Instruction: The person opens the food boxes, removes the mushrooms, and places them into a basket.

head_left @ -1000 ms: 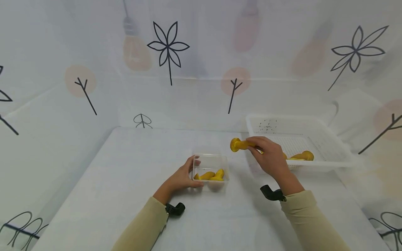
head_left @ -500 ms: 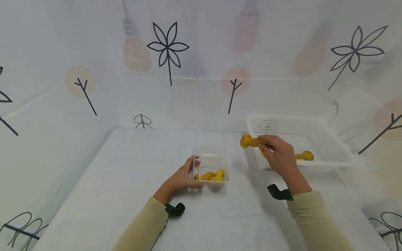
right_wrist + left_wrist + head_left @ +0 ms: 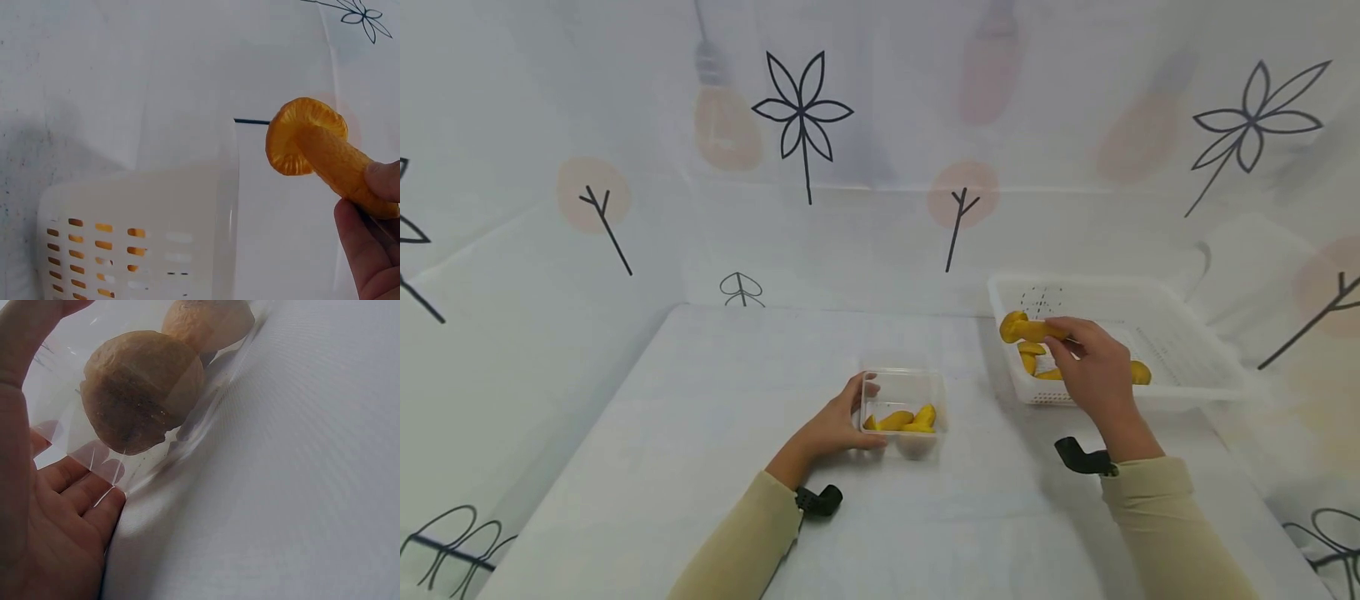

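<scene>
My right hand pinches a yellow mushroom by its stem, over the left part of a white basket. In the right wrist view the cap of this mushroom points away from the fingers, its ribbed underside showing. With thumb and fingers spread around its left side, my left hand holds a clear plastic box on the table. Several yellow mushrooms lie inside the box. Up close in the left wrist view, two rounded caps show through the clear wall.
More yellow mushrooms lie in the basket along its near side, partly hidden by the right hand. A white cloth covers the table. Behind it hangs a pale curtain printed with flowers and twigs.
My right hand has moved to the right with the mushroom, from beside the basket's left edge to over the basket. The left hand and the clear box have stayed in place.
</scene>
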